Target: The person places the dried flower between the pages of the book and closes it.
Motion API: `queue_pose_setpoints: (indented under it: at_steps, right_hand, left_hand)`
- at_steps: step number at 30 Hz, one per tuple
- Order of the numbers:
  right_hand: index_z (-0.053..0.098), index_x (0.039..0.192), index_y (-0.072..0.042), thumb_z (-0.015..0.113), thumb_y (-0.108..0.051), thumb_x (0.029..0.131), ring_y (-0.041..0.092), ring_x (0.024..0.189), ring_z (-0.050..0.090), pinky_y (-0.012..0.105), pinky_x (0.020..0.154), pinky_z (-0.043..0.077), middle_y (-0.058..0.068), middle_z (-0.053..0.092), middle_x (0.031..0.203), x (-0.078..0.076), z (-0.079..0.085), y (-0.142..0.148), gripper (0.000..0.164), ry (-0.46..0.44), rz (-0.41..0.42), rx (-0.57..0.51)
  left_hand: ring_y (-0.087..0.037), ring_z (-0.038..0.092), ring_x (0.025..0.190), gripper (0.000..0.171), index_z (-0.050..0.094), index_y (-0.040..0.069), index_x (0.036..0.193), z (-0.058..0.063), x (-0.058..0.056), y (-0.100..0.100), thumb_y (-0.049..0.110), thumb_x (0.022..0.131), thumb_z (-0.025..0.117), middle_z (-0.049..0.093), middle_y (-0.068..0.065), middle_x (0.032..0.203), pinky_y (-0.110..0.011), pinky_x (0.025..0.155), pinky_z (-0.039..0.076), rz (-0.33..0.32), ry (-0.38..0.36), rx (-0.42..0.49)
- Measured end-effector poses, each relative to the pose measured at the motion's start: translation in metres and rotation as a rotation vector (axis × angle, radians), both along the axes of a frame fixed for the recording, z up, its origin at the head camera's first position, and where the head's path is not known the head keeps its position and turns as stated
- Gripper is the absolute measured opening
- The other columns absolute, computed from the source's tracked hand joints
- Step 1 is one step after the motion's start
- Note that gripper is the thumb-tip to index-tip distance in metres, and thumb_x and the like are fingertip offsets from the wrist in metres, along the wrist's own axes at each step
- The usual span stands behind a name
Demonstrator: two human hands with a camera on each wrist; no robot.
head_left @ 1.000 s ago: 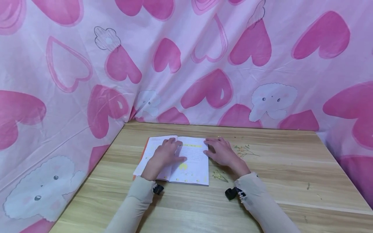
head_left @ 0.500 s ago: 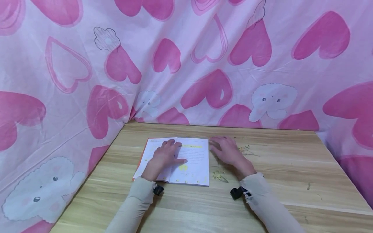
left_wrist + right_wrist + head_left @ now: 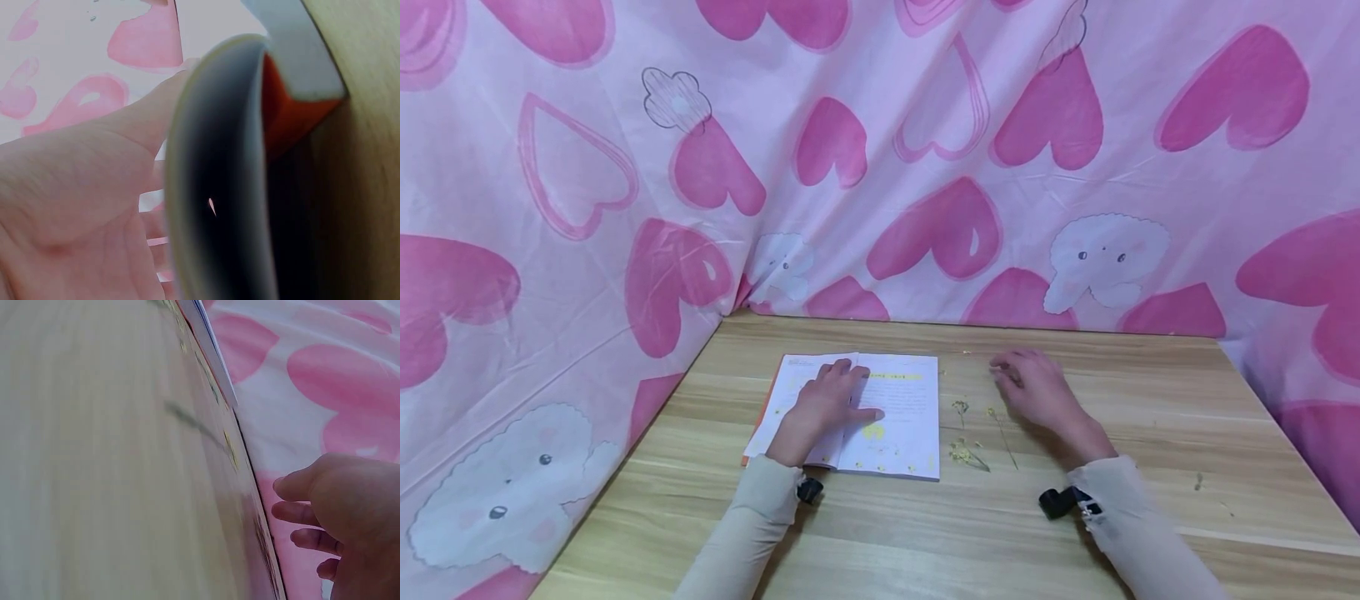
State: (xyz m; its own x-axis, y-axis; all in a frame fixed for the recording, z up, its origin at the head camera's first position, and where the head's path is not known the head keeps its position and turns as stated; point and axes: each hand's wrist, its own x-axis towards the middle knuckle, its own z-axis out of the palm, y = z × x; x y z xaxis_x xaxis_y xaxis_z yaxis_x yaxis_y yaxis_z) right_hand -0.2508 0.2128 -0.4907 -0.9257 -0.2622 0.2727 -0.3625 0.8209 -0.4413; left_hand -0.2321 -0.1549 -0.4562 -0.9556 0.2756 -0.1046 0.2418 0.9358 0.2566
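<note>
An open book (image 3: 898, 454) with white pages and yellow print lies on the table. My left hand (image 3: 823, 404) rests on it near the fold, fingers spread and thumb over the right page. In the left wrist view, curved pages (image 3: 219, 69) rise beside the palm, and the cover shows orange. Right of the book, my right hand (image 3: 1045, 396) is low over the table with loosely bent fingers. The right wrist view shows no object in this hand (image 3: 350, 519). Small dried flower sprigs (image 3: 959, 407) with yellow blossoms lie between book and right hand, one of them long-stemmed (image 3: 1003, 437).
The wooden table (image 3: 895, 542) meets a pink curtain (image 3: 925, 108) with hearts at its back and left edges. Another sprig (image 3: 967, 455) lies by the book's lower right corner. Small dark bits (image 3: 1198, 481) are scattered at the right.
My right hand has left the book's right page edge and moved right across the sprigs, uncovering some and covering the one farther right. The left hand has stayed on the book.
</note>
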Motion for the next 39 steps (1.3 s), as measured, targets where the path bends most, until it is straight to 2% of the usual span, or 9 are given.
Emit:
queue_pose_setpoints:
  at_steps: [8, 11, 17, 27, 35, 39]
  right_hand:
    - [0.077, 0.115, -0.006, 0.071, -0.011, 0.101, 0.035, 0.106, 0.069, 0.061, 0.096, 0.051, 0.012, 0.078, 0.106, 0.008, 0.002, 0.036, 0.016, 0.029, -0.021, 0.063]
    - [0.076, 0.11, -0.007, 0.072, -0.012, 0.098, 0.033, 0.102, 0.07, 0.059, 0.092, 0.054, 0.011, 0.077, 0.104, 0.011, 0.003, 0.048, 0.014, 0.012, -0.036, 0.084]
    - [0.073, 0.107, -0.009, 0.07, -0.013, 0.095, 0.031, 0.102, 0.068, 0.059, 0.091, 0.052, 0.009, 0.074, 0.104, 0.019, 0.005, 0.067, 0.012, -0.046, -0.062, 0.119]
    - [0.074, 0.102, -0.011, 0.074, -0.018, 0.093, 0.036, 0.105, 0.061, 0.061, 0.093, 0.046, 0.015, 0.071, 0.113, 0.027, 0.008, 0.078, 0.011, -0.134, -0.092, 0.181]
    - [0.075, 0.094, -0.01, 0.074, -0.018, 0.094, 0.031, 0.094, 0.06, 0.055, 0.084, 0.046, 0.009, 0.068, 0.097, 0.026, 0.008, 0.081, 0.008, -0.125, -0.077, 0.221]
    - [0.073, 0.092, -0.009, 0.072, -0.017, 0.095, 0.03, 0.093, 0.058, 0.055, 0.084, 0.046, 0.007, 0.065, 0.094, 0.026, 0.009, 0.079, 0.008, -0.128, -0.064, 0.229]
  left_hand:
    - [-0.042, 0.047, 0.148, 0.079, 0.056, 0.02, 0.156, 0.0, 0.001, 0.001, 0.057, 0.092, 0.082, 0.046, -0.015, 0.165, -0.069, 0.112, 0.049, 0.013, -0.009, -0.007]
    - [-0.042, 0.047, 0.148, 0.079, 0.055, 0.02, 0.157, 0.001, 0.001, 0.001, 0.057, 0.092, 0.082, 0.046, -0.015, 0.166, -0.069, 0.113, 0.048, 0.016, -0.013, -0.004]
    - [-0.04, 0.047, 0.147, 0.079, 0.055, 0.02, 0.156, 0.0, 0.0, 0.001, 0.057, 0.092, 0.082, 0.046, -0.014, 0.165, -0.068, 0.113, 0.048, 0.017, -0.011, -0.006]
    - [-0.04, 0.048, 0.145, 0.079, 0.055, 0.02, 0.156, -0.003, -0.001, 0.001, 0.057, 0.092, 0.082, 0.047, -0.014, 0.164, -0.067, 0.113, 0.049, 0.013, -0.01, -0.011]
    - [-0.04, 0.049, 0.143, 0.079, 0.055, 0.02, 0.156, -0.002, -0.001, 0.0, 0.058, 0.092, 0.082, 0.048, -0.013, 0.162, -0.066, 0.11, 0.051, 0.0, 0.003, -0.016]
    - [-0.04, 0.049, 0.143, 0.079, 0.055, 0.02, 0.156, -0.002, 0.0, 0.0, 0.058, 0.092, 0.082, 0.048, -0.014, 0.162, -0.066, 0.11, 0.051, 0.002, -0.001, -0.015]
